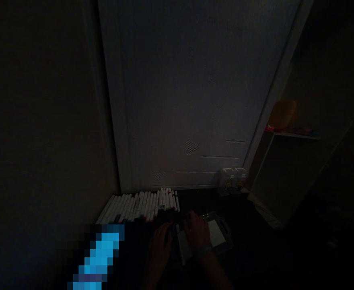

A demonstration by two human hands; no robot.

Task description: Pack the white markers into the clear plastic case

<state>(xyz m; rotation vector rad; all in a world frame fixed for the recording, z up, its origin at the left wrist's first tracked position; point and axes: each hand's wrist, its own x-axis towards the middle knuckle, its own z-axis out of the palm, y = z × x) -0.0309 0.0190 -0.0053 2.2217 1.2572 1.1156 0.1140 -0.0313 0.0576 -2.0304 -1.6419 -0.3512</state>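
The picture is very dark. My left hand (160, 241) is low in the middle, its fingers bent forward beside the left edge of a clear plastic case (227, 234) with a handle. Whatever lies between those fingers is lost in shadow. Over the case reaches my right hand (198, 230), fingers curled down; what they grip, if anything, is hidden. White sheet-like material (216, 233) shows in the case to the right of that hand. A narrow white strip (181, 245) runs along the case's left side, between the hands.
A row of white markers (140, 205) lies side by side behind my hands. Two clear containers (233, 181) stand by the pale panel (171, 100) at the back. A blurred bright blue screen (100, 257) glows at lower left. A shelf (297, 135) holds an orange object (282, 114).
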